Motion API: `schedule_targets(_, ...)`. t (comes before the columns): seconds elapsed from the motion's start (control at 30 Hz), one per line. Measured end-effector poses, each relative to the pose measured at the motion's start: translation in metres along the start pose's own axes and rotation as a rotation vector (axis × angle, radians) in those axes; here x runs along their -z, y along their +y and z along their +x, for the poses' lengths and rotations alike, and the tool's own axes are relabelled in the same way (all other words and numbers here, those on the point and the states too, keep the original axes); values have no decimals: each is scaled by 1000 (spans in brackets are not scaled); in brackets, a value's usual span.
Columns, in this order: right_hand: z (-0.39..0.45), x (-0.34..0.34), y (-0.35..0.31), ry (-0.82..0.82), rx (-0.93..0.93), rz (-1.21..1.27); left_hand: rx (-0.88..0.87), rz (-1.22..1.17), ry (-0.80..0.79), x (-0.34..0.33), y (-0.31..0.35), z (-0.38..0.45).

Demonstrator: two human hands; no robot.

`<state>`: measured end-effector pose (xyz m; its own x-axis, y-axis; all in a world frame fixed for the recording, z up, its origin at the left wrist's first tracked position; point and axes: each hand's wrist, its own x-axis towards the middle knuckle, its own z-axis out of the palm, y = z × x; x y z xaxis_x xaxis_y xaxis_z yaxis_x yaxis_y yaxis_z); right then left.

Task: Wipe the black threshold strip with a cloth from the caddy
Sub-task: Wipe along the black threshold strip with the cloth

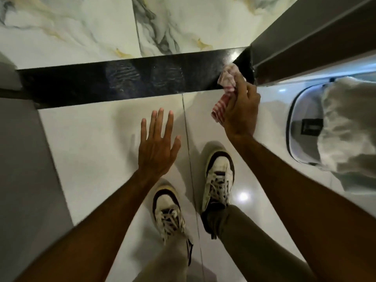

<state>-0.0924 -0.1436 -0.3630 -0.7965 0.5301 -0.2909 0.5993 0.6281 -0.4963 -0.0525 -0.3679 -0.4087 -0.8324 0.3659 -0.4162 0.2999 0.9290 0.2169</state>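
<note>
Your forearms fill the bottom of the view, reaching out over your two white and dark sneakers, which stand on the pale glossy floor just short of the doorway. Your left hand is open and holds nothing, fingers spread and pointing toward 12 o'clock; it hovers low over the floor, apparently for balance as you bend, though whether it touches the tile cannot be told. Your right hand is closed around a bunched red-and-white checked cloth, with a loose corner trailing out toward 7 o'clock. The bunching seems meant to give you a firm pad to press with.

The black threshold strip runs from 9 o'clock to 2 o'clock across the view, between the veined marble tiles beyond it and the plain floor under you. The cloth sits on its right end, close beside the grey door frame, so your right hand is at the strip's near edge, at about 1 o'clock from your feet. Your left hand is apart from the strip, on your side of it. Faint streaks show along the strip's middle; most of its length lies toward 9 o'clock from the cloth. At 3 o'clock a white container with pale fabric draped over it stands near your right wrist, possibly the caddy.
</note>
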Motion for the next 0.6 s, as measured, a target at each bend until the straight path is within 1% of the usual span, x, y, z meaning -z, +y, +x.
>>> schedule_targets(0.07,33,-43,32,-1,61,-118,-33,-1,11,-41,-9,30)
schedule_targets(0.17,73,-88,71,-12,170,-277,-108,-20,29,-94,-24,62)
schedule_targets(0.2,84,-99,81,5,239,-367,-142,-29,40,-110,-30,71)
schedule_targets(0.27,101,-113,95,112,340,-479,-218,-21,94,-137,-42,82)
schedule_targets(0.33,117,-125,100,221,346,-474,-281,19,189,-156,-54,89)
schedule_targets(0.37,125,-132,99,242,325,-448,-294,30,234,-162,-58,91)
schedule_targets(0.43,141,-146,91,234,276,-375,-295,17,294,-166,-61,93)
schedule_targets(0.5,152,-161,73,214,272,-304,-295,16,301,-165,-61,93)
schedule_targets(0.53,154,-166,64,195,320,-276,-301,25,292,-164,-60,94)
schedule_targets(0.6,145,-173,54,98,470,-260,-298,49,267,-161,-60,92)
